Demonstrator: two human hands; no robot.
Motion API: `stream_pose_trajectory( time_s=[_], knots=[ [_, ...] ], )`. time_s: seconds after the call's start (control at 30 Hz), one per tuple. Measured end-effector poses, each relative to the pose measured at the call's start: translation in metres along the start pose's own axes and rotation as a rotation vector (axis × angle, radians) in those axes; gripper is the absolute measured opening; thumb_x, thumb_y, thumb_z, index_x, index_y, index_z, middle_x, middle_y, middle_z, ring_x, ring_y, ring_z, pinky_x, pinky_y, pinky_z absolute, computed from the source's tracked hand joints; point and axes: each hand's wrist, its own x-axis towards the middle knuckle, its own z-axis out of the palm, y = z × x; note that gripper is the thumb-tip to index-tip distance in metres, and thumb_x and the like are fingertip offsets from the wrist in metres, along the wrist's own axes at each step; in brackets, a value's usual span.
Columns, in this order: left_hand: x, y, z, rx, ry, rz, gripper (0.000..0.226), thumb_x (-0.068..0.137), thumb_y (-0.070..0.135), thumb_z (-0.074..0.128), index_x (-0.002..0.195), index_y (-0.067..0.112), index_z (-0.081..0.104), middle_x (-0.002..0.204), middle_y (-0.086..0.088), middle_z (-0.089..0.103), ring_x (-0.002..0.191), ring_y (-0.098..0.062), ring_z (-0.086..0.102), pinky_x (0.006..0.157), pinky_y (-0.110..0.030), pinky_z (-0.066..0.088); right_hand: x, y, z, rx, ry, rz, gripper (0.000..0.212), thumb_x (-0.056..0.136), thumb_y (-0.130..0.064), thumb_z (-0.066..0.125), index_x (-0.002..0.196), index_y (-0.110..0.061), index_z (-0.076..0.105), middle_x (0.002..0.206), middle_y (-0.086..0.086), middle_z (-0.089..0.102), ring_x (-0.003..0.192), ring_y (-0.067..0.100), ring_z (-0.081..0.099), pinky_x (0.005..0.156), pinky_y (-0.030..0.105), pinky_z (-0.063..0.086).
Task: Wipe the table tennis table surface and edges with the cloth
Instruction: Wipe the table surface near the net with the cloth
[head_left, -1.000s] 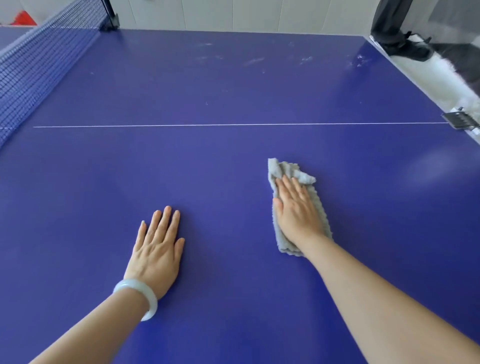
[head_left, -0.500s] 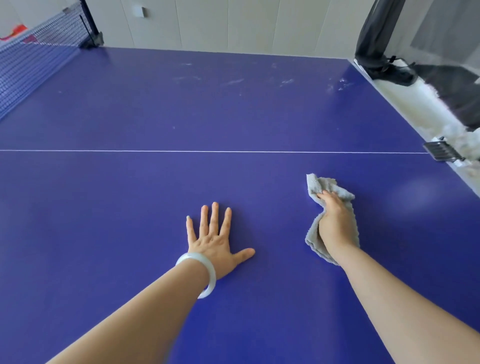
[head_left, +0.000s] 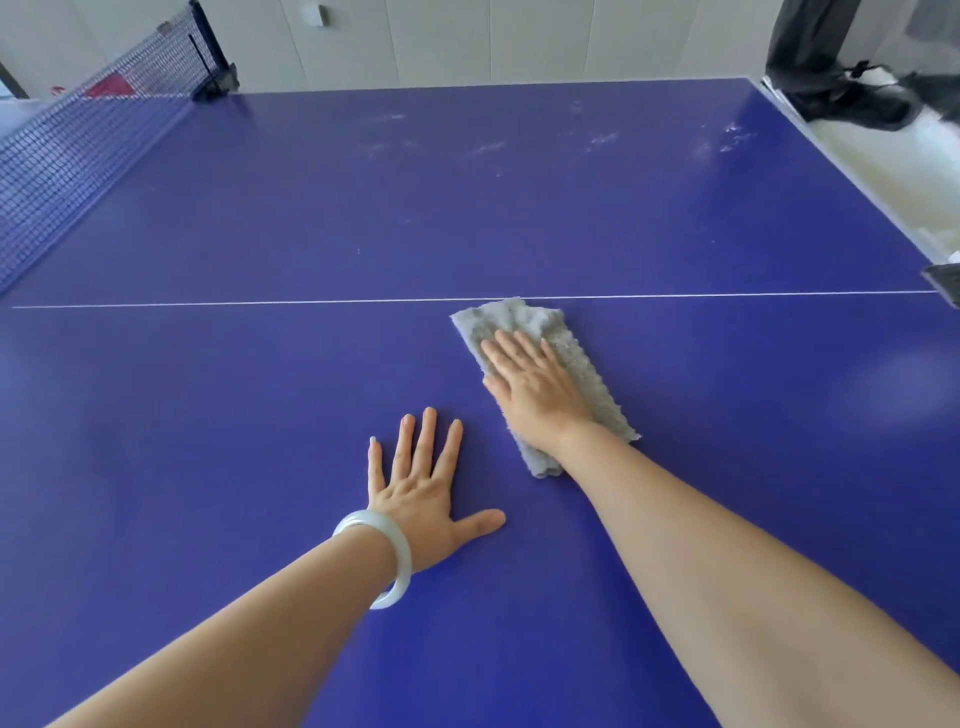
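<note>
The grey, nubbly rectangular cloth (head_left: 524, 322) lies flat on the deep blue table tennis bench (head_left: 234, 426). Its long side slants away from me and its far edge just touches the thin white line (head_left: 260, 303) that crosses the surface from side to side. My right grip (head_left: 535, 395) lies on top of the cloth — palm down, fingers straight and close together, pressing the fabric to the bench rather than curling round it. Cloth shows beyond the fingertips, along the right side of the hand and below the wrist.

My left grip (head_left: 415, 499) is on the near left, close to the cloth but apart from it. It lies flat on the bare blue surface with the fingers spread and the thumb pointing out to the right, and it holds nothing. A pale, glassy white bangle (head_left: 402, 558) sits round that wrist.

Past the white line, the far half of the bench carries pale, dusty smudges (head_left: 488, 148) — most of them toward the far edge and the far right corner. The dark mesh net (head_left: 78, 140) runs along the left side, fixed at its far end by a black post clamp (head_left: 215, 78). At the right edge, level with the white line, a small dark object (head_left: 943, 288) pokes in; I cannot tell what it is. Beyond the far right corner some dark fabric (head_left: 841, 93) shows, and a wall of light panels (head_left: 467, 41) stands behind the bench.
</note>
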Motion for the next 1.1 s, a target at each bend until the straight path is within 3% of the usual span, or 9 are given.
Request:
stream_pose_trajectory(
  time_s=[0.13, 0.2, 0.27, 0.33, 0.4, 0.53, 0.87, 0.97, 1.1],
  knots=[
    [0.0, 0.0, 0.0, -0.001, -0.027, 0.004, 0.102, 0.068, 0.093, 0.017, 0.124, 0.041, -0.05, 0.135, 0.011, -0.057, 0.125, -0.016, -0.054, 0.113, -0.054, -0.025, -0.04, 0.071, -0.038, 0.257, 0.199, 0.411, 0.047, 0.105, -0.009, 0.033, 0.151, -0.016, 0.039, 0.16, 0.003, 0.034, 0.149, 0.02, 0.027, 0.119, 0.024, 0.011],
    [0.0, 0.0, -0.001, 0.002, -0.034, 0.004, 0.103, 0.07, 0.093, 0.02, 0.127, 0.039, -0.048, 0.136, 0.009, -0.056, 0.126, -0.017, -0.053, 0.113, -0.055, -0.025, -0.056, 0.069, -0.058, 0.43, 0.281, 0.566, 0.042, 0.1, -0.01, 0.042, 0.121, -0.041, 0.063, 0.125, -0.016, 0.062, 0.124, 0.02, 0.05, 0.103, 0.019, 0.032],
    [0.0, 0.0, -0.001, 0.008, -0.043, 0.005, 0.103, 0.073, 0.092, 0.022, 0.127, 0.039, -0.048, 0.137, 0.008, -0.055, 0.127, -0.018, -0.052, 0.113, -0.055, -0.025, -0.052, 0.037, -0.064, 0.346, 0.39, 0.473, 0.042, 0.1, -0.015, 0.046, 0.1, -0.055, 0.055, 0.096, -0.023, 0.058, 0.1, 0.018, 0.05, 0.08, 0.007, 0.035],
    [0.0, 0.001, -0.001, 0.011, -0.04, 0.004, 0.103, 0.074, 0.092, 0.024, 0.127, 0.039, -0.048, 0.14, 0.008, -0.054, 0.128, -0.019, -0.051, 0.113, -0.055, -0.025, -0.029, -0.008, -0.046, 0.32, 0.309, 0.238, 0.043, 0.101, -0.008, 0.042, 0.129, -0.038, 0.056, 0.121, -0.005, 0.061, 0.112, 0.023, 0.053, 0.085, 0.003, 0.032],
    [0.0, 0.0, -0.002, 0.009, -0.037, 0.012, 0.106, 0.071, 0.093, 0.022, 0.133, 0.039, -0.044, 0.143, 0.007, -0.05, 0.132, -0.019, -0.049, 0.112, -0.054, -0.026, 0.0, -0.054, -0.019, 0.25, 0.079, 0.003, 0.043, 0.105, -0.015, 0.037, 0.148, -0.02, 0.046, 0.148, 0.006, 0.049, 0.138, 0.025, 0.04, 0.11, 0.022, 0.027],
    [-0.001, 0.0, -0.003, 0.002, -0.039, 0.015, 0.109, 0.064, 0.095, 0.018, 0.138, 0.04, -0.039, 0.148, 0.006, -0.046, 0.136, -0.019, -0.046, 0.112, -0.052, -0.027, 0.029, -0.065, 0.011, 0.028, -0.167, -0.233, 0.051, 0.11, -0.037, 0.018, 0.16, -0.026, 0.018, 0.168, -0.004, 0.01, 0.155, 0.015, 0.0, 0.125, 0.04, -0.007],
    [-0.002, 0.002, -0.002, 0.016, -0.037, -0.021, 0.102, 0.068, 0.093, 0.017, 0.132, 0.04, -0.043, 0.145, 0.009, -0.049, 0.139, -0.018, -0.042, 0.115, -0.054, -0.021, -0.077, 0.131, -0.049, -0.079, 0.125, 0.653, 0.054, 0.107, -0.021, 0.021, 0.16, -0.016, 0.014, 0.168, 0.007, 0.008, 0.155, 0.025, 0.002, 0.125, 0.046, 0.0],
    [0.0, 0.002, 0.0, 0.022, -0.024, -0.026, 0.103, 0.068, 0.093, 0.015, 0.134, 0.037, -0.041, 0.142, 0.01, -0.048, 0.141, -0.018, -0.039, 0.116, -0.053, -0.02, -0.104, 0.081, -0.036, -0.06, 0.125, 0.686, 0.058, 0.106, -0.018, 0.029, 0.16, -0.012, 0.011, 0.168, 0.009, 0.005, 0.155, 0.027, 0.001, 0.125, 0.045, 0.0],
    [0.004, -0.001, 0.002, 0.008, -0.013, -0.029, 0.106, 0.072, 0.092, 0.019, 0.146, 0.036, -0.032, 0.143, 0.012, -0.045, 0.143, -0.019, -0.036, 0.116, -0.052, -0.02, -0.151, -0.027, 0.004, -0.077, 0.047, 0.287, 0.058, 0.105, -0.029, 0.02, 0.161, -0.015, 0.01, 0.168, 0.005, 0.003, 0.155, 0.023, -0.004, 0.126, 0.045, 0.0]
  ],
)
